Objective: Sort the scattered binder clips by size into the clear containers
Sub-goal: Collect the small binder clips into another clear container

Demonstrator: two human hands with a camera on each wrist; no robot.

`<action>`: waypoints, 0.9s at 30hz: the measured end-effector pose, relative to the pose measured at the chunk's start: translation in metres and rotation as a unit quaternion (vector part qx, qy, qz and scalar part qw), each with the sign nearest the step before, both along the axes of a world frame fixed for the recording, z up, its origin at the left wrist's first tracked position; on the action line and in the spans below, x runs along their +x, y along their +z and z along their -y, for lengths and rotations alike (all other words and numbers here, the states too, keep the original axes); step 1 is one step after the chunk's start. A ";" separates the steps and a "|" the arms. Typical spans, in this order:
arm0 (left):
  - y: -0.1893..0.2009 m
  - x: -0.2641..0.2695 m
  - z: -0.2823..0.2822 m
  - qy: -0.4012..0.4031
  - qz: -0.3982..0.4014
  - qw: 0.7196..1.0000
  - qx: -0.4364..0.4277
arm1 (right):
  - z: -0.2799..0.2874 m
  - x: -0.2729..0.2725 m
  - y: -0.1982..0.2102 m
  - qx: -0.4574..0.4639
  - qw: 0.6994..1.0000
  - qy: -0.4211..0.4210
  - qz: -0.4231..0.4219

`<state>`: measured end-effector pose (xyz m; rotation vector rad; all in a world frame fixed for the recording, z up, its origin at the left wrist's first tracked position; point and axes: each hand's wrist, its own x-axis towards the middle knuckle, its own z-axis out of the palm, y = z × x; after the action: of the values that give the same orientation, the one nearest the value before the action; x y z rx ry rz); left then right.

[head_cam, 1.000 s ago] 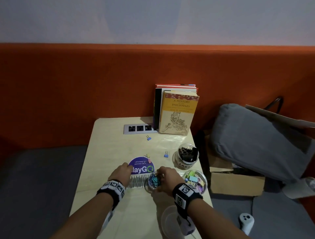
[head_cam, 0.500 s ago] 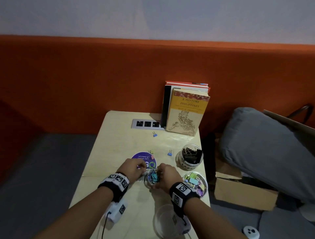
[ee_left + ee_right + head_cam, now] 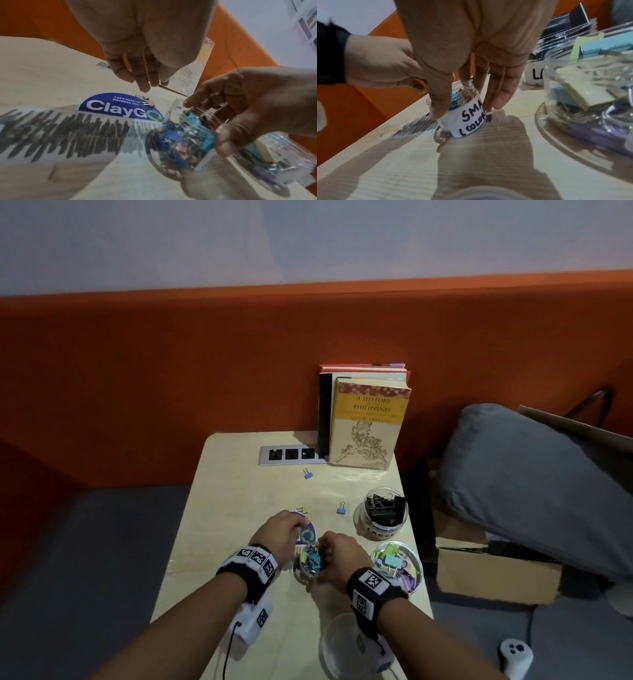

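Right hand (image 3: 337, 554) gripping small clear labelled jar (image 3: 464, 119); left hand (image 3: 279, 530) reaching, fingers loose, empty; jars mostly filled, four small coloured clips (image 3: 340, 510) remaining mid-table

Table (image 3: 239, 494): pale wood-grain laminate, smooth, slight sheen. Small jar (image 3: 464, 112): clear glossy plastic w/ matt white paper label. Clips (image 3: 388, 561) inside wider container: matt pastel bodies, shiny wire handles. Sticker (image 3: 109, 106): glossy blue. Backrest (image 3: 171, 371): matt orange fabric. Box (image 3: 493, 573): plain cardboard.
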<state>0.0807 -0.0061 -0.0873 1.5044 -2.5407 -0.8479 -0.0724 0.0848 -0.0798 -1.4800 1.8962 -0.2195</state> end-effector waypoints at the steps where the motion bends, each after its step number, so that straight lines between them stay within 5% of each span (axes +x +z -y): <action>1: -0.004 0.000 0.007 -0.004 0.010 1.000 -0.004 | -0.001 0.000 -0.001 0.001 1.000 -0.006 -0.004; 10: -0.043 -0.005 0.039 -0.209 0.174 0.961 -0.051 | -0.002 0.005 0.001 0.013 1.000 -0.022 -0.018; 22: -0.037 0.031 0.034 -0.097 0.180 0.979 -0.023 | -0.002 0.005 0.002 0.022 0.999 -0.038 -0.010; 27: -0.015 0.019 0.025 0.000 0.031 0.999 0.027 | -0.002 0.005 0.003 0.021 0.999 -0.037 -0.008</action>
<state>0.0995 -0.0309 -0.1027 1.5699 -2.5820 -0.8900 -0.0675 0.0872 -0.0768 -1.3891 1.9592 -0.2020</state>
